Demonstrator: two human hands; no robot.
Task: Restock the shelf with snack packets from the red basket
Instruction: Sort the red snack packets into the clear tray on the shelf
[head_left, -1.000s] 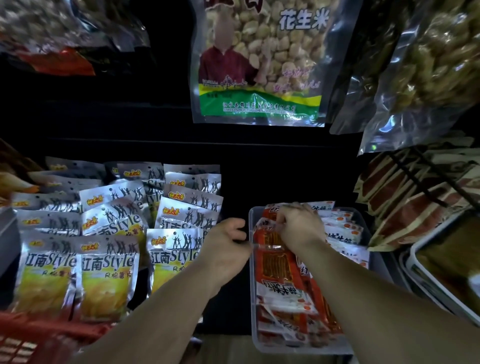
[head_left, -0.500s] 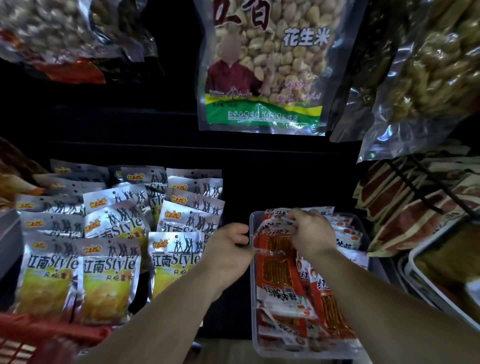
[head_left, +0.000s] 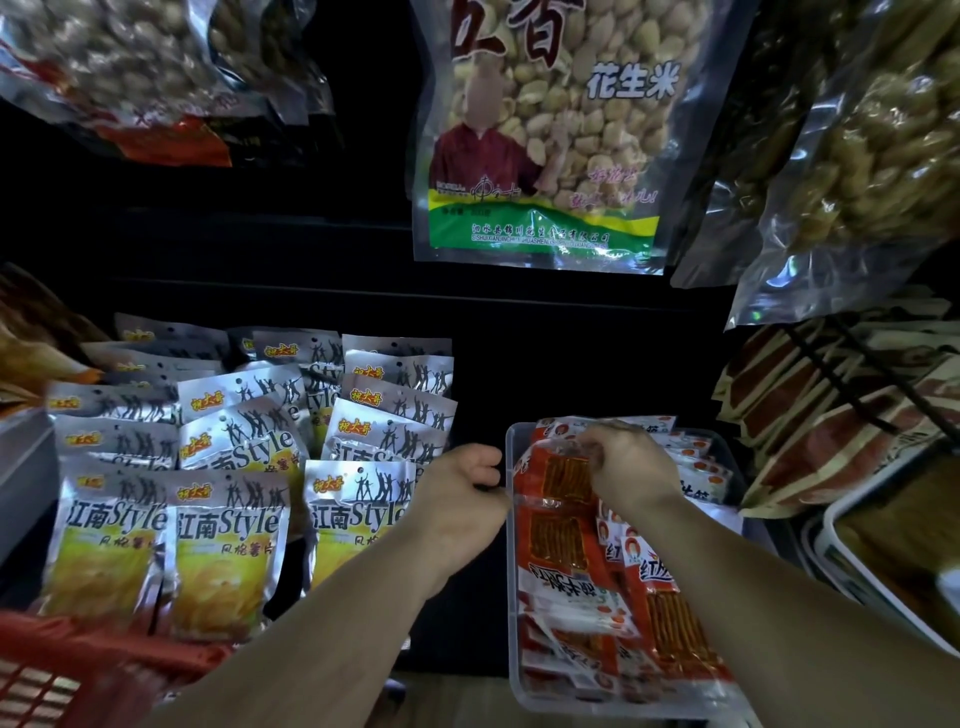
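Pinching a red snack packet (head_left: 563, 475) with right hand (head_left: 631, 467) fingers, inside the clear tray (head_left: 511, 571); left hand (head_left: 462, 493) fingers curled, probably gripping its rim; red basket (head_left: 52, 670) well left of them.

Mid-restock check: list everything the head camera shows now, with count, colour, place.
peanut bag: one, clear with green band, hanging top centre
nut bags: several, clear, hanging top left and right
chip packets: over a dozen, silver-yellow, left shelf
clear tray: one, shelf centre-right
red snack packets: many, red-orange, in clear tray
flat packets: stack, brown-red, right of tray
white tray: one, far right
red basket: one, bottom left
left hand: one, curled at clear tray's left rim, grip unclear
right hand: one, pinching a red snack packet's top
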